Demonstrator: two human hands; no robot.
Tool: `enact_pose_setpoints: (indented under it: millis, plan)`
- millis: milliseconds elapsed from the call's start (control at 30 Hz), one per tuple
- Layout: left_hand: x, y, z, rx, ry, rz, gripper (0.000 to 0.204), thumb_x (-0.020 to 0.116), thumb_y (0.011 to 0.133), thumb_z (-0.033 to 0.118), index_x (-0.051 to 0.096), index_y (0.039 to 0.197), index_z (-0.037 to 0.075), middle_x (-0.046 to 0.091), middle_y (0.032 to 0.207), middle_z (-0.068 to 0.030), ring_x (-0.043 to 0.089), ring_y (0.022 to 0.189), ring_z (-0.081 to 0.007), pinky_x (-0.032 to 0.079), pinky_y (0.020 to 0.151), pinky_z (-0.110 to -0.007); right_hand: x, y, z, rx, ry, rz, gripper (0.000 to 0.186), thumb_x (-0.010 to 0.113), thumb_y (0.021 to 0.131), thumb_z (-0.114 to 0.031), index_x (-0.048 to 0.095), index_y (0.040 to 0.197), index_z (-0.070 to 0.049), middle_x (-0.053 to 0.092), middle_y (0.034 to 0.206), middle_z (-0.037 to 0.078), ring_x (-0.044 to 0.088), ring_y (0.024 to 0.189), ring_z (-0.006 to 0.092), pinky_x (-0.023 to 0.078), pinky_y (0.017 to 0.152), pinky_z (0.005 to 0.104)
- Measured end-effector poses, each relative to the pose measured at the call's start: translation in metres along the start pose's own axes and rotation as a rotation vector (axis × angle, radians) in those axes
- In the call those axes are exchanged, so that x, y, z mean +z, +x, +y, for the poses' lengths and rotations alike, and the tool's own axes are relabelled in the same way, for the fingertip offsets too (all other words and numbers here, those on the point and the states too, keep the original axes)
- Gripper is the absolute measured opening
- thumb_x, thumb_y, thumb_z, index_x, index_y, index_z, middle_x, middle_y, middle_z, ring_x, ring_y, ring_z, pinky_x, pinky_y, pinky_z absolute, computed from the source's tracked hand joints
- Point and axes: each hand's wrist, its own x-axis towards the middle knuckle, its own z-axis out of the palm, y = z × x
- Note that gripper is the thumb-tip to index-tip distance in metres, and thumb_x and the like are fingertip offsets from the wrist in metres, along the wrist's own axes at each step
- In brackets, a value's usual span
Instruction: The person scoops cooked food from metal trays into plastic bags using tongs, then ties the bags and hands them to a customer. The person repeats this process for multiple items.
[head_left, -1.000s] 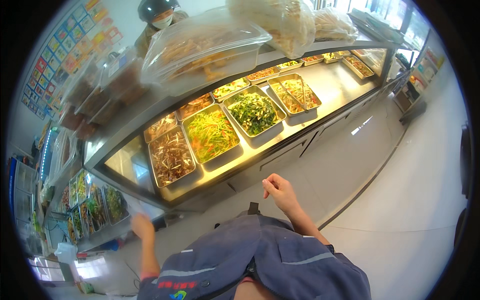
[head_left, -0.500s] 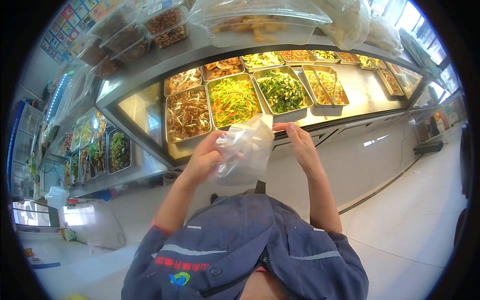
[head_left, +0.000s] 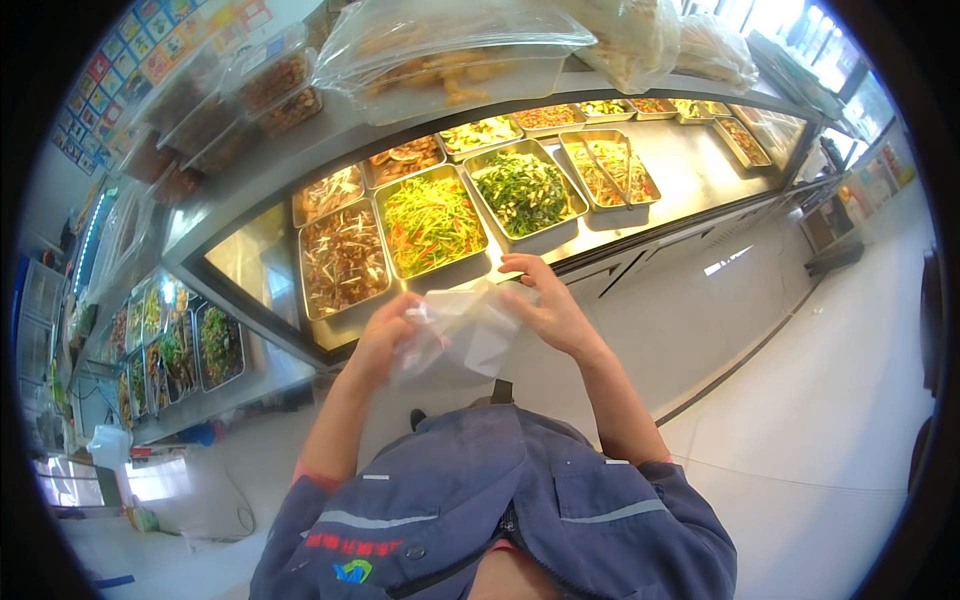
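A thin clear plastic bag (head_left: 460,335) is stretched between my two hands in front of the lit food case, slightly blurred. My left hand (head_left: 390,335) grips its left side. My right hand (head_left: 540,305) has curled fingers and thumb on its upper right edge. Just beyond them stand steel trays of dark shredded food (head_left: 343,258), green shreds with red bits (head_left: 433,218), leafy greens (head_left: 522,190) and pale noodle-like food with tongs (head_left: 610,170) lying across it.
Plastic tubs (head_left: 280,75), a large lidded container (head_left: 450,70) and filled bags (head_left: 710,55) crowd the case's top shelf. A side counter with more food trays (head_left: 220,340) stands left. The tiled floor (head_left: 800,400) stretches to the right, below the case front.
My left hand has come from the lower left to the middle with the bag. My right hand has risen and now touches the bag. The helmeted person is out of view.
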Motion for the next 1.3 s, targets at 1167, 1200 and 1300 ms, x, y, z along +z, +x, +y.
enact_pose_setpoints:
  millis: [1167,1200,1300]
  plan:
    - [0.024,0.028,0.004,0.024,0.488,-0.122,0.049,0.057,0.104,0.024,0.047,0.152,0.017,0.07,0.088,0.0021,0.054,0.069,-0.0025,0.039,0.058,-0.019,-0.026,-0.023,0.023,0.162,0.077,0.232,0.032,0.054,0.105,-0.027,0.069,0.101,0.002,0.069,0.092,0.004,0.06,0.088,0.012,0.049,0.082,0.0291]
    - [0.026,0.026,0.004,0.041,0.505,-0.102,0.05,0.056,0.104,0.022,0.046,0.153,0.017,0.07,0.088,0.0018,0.055,0.07,-0.0029,0.04,0.059,-0.019,-0.022,-0.023,0.024,0.242,0.108,0.168,0.031,0.056,0.104,-0.026,0.068,0.098,0.002,0.068,0.089,0.004,0.059,0.086,0.0115,0.048,0.08,0.0289]
    - [0.027,0.028,0.002,0.078,0.54,-0.072,0.053,0.056,0.103,0.018,0.044,0.154,0.016,0.071,0.088,0.0004,0.057,0.071,-0.0039,0.043,0.061,-0.02,-0.019,-0.026,0.028,0.293,0.097,-0.066,0.027,0.058,0.102,-0.023,0.069,0.099,0.002,0.069,0.09,0.003,0.061,0.086,0.0109,0.049,0.081,0.0269]
